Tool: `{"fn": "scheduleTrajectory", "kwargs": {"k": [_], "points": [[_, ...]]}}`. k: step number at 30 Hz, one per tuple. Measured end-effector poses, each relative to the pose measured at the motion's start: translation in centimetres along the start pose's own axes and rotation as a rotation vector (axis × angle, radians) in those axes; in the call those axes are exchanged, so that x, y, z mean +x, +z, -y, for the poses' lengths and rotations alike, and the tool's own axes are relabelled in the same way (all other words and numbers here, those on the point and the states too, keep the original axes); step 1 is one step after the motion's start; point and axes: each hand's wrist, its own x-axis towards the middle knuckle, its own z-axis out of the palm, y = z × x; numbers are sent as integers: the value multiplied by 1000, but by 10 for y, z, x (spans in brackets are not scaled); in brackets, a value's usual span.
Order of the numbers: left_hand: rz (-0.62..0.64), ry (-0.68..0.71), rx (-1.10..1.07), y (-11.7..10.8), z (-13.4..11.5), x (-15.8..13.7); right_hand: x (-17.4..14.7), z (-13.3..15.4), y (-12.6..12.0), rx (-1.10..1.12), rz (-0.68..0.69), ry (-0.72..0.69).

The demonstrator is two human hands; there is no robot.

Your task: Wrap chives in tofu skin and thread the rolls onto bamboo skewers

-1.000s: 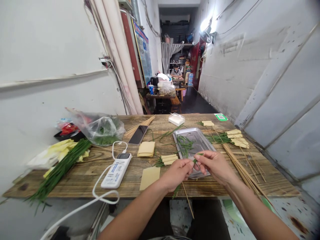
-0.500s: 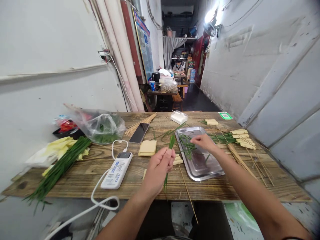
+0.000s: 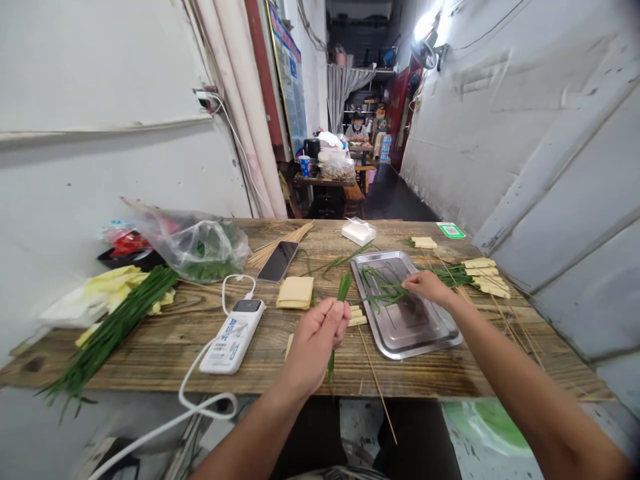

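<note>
My left hand point(image 3: 320, 330) clamps green stalks point(image 3: 344, 287); my right hand point(image 3: 429, 287) pinches strands point(image 3: 383, 283) over the tray point(image 3: 395, 354), apparently picking some out; untangling needs gentleness.

Greens point(image 3: 384, 294) lie in the tray point(image 3: 400, 330), right of stacked sheets point(image 3: 295, 293)

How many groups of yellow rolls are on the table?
3: the near group, partly hidden by the left hand; the back group, left of the green card; the right group, right of the tray.
</note>
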Motion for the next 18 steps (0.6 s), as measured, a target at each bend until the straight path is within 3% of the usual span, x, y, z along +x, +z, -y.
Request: {"fn": "scheduleTrajectory", "kwargs": {"k": [5, 10, 12, 15, 18], "points": [[-5, -7, 17, 2, 6, 6, -14, 7, -11, 265, -35, 23], [24, -140, -122, 9, 15, 12, -38, 53, -3, 539, -176, -47], [38, -244, -215, 15, 21, 12, -59, 72, 6, 540, -343, -205], [15, -383, -310, 26, 29, 12, -90, 90, 22, 124, -545, -634], [6, -497, -362, 32, 31, 9, -109, 92, 28, -287, -576, -1076]]}}
